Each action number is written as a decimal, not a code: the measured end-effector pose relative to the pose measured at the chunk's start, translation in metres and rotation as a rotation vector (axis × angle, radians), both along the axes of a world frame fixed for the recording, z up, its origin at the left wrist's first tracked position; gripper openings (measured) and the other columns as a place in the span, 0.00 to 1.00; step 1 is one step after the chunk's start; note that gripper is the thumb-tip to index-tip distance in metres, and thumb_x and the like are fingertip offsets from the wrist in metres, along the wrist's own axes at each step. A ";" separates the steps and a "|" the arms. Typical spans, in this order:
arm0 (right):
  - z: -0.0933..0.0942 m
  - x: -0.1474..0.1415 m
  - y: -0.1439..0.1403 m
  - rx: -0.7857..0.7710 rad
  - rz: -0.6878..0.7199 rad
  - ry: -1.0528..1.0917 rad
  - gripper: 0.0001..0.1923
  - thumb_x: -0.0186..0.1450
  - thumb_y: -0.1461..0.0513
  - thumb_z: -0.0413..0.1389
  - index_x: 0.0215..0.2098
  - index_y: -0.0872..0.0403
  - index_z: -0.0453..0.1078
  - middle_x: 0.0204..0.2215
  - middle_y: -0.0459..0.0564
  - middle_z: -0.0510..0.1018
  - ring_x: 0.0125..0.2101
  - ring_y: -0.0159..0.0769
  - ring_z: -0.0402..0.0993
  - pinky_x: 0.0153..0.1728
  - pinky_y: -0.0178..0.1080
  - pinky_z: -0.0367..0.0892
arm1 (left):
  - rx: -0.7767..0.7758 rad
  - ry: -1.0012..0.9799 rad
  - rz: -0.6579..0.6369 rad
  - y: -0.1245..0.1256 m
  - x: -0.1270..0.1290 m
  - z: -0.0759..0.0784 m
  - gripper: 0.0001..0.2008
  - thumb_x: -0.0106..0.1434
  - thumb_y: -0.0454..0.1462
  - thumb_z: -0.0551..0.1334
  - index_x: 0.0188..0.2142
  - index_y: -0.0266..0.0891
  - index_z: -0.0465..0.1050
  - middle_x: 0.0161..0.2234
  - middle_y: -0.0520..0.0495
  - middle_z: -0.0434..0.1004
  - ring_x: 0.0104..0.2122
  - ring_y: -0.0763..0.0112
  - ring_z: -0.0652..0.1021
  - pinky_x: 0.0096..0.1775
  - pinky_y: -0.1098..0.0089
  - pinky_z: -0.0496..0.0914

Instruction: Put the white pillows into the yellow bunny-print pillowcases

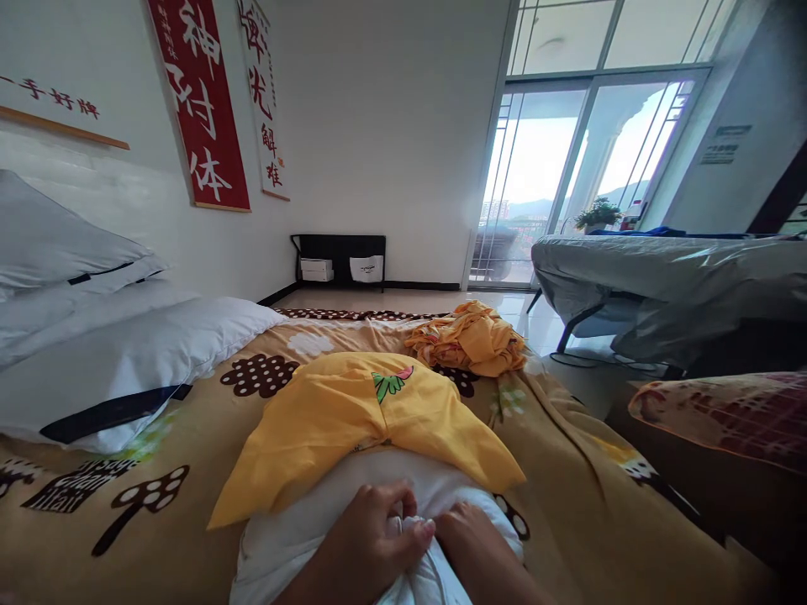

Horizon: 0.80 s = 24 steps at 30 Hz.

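Note:
A white pillow (271, 546) lies on the bed in front of me, its far part inside a yellow pillowcase (334, 395). The case bears a green and pink print and spreads to two pointed corners on either side. My left hand (384, 533) is closed on a bunched piece of the pillow's white fabric, thumb and fingers pinched together. Right beside it, my right hand (466, 533) is curled against the same pillow, closed on its gathered cloth; most of its fingertips are hidden.
White pillows (145, 344) with dark bands are piled at the left. A crumpled heap of yellow cloth (476, 340) sits farther back on the brown patterned bedding (189, 437). To the right stands a plastic-covered table (661, 269), with a patterned cushion (731, 412) nearer me.

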State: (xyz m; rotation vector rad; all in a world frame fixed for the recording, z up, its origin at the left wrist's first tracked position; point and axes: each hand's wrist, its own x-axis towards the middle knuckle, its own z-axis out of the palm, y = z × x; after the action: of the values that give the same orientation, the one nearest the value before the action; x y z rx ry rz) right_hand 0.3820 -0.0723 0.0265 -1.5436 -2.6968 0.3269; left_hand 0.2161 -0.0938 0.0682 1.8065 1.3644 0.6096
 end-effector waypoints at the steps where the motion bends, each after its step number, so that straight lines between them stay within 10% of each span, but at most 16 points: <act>1: -0.001 0.000 0.000 0.005 -0.010 -0.020 0.11 0.58 0.67 0.52 0.28 0.54 0.76 0.29 0.53 0.81 0.30 0.39 0.74 0.27 0.39 0.49 | 0.004 0.008 -0.001 0.000 0.000 0.001 0.14 0.56 0.48 0.57 0.32 0.39 0.69 0.33 0.49 0.71 0.37 0.64 0.69 0.39 0.70 0.59; 17: -0.011 0.002 0.003 0.009 -0.003 -0.041 0.12 0.58 0.66 0.51 0.30 0.54 0.78 0.30 0.56 0.81 0.31 0.45 0.76 0.29 0.40 0.55 | 0.047 0.020 -0.039 0.004 0.000 -0.008 0.29 0.56 0.63 0.50 0.21 0.39 0.58 0.22 0.53 0.59 0.29 0.69 0.64 0.31 0.70 0.53; 24: -0.007 0.002 0.001 -0.018 -0.041 -0.051 0.13 0.59 0.64 0.51 0.30 0.54 0.78 0.30 0.57 0.81 0.33 0.47 0.75 0.29 0.40 0.54 | 0.010 -0.020 -0.014 0.005 0.000 -0.007 0.25 0.54 0.58 0.58 0.34 0.39 0.65 0.31 0.51 0.68 0.34 0.67 0.67 0.35 0.70 0.57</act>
State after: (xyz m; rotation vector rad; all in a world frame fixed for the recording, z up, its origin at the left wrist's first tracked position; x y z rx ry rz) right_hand 0.3841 -0.0717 0.0191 -1.6316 -2.7034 0.3157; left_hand 0.2164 -0.0891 0.0616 1.8115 1.3358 0.6262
